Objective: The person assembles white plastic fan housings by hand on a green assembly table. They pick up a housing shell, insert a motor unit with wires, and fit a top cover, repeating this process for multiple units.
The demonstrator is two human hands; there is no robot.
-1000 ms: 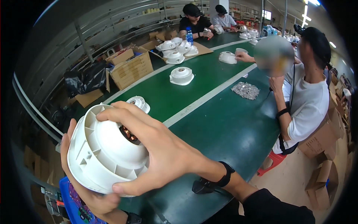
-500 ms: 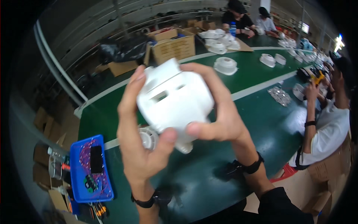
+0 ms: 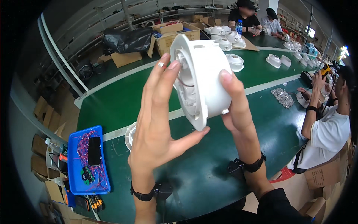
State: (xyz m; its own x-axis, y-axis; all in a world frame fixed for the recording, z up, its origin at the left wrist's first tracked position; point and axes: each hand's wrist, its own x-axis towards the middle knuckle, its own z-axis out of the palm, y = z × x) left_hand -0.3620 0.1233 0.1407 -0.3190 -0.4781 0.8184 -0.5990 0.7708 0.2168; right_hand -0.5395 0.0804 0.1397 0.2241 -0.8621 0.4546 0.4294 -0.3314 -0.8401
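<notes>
I hold a white round plastic housing up above the green worktop, turned on edge. My left hand cups its open side, fingers spread, thumb under the rim. My right hand presses its outer wall. A blue tray of wires sits near the worktop's left edge.

Open brown cardboard boxes upper centre behind the green table, one smaller box left of them under a black plastic bag. Flattened cardboard stacked at left edge. More brown cartons lower right on the floor. Dark-screened phone lying in blue tray, lower left.
</notes>
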